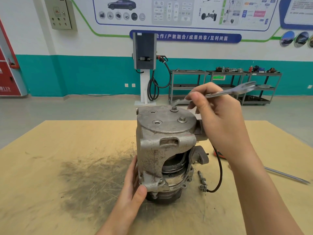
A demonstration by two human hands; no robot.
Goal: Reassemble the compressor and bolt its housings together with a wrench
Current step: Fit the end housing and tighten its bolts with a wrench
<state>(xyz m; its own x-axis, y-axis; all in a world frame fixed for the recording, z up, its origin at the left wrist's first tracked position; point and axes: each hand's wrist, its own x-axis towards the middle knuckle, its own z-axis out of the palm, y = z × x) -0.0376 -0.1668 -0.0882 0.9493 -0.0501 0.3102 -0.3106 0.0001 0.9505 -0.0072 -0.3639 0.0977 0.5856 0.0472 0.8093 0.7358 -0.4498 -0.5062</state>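
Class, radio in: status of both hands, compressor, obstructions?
Left hand steadying compressor. Right hand holding wrench above far bolt. Two bolts in, two holes empty. Nothing blocking.

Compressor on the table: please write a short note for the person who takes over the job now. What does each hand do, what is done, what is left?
Left hand: holds the compressor low on its left side; it stands upright on the table.
Right hand: grips the wrench, whose near end hangs just above the far bolt.
Done: two bolts stand in the top housing, far one and near bolt.
Left: two top holes have no bolts. Whether the fitted bolts are tight cannot be told.
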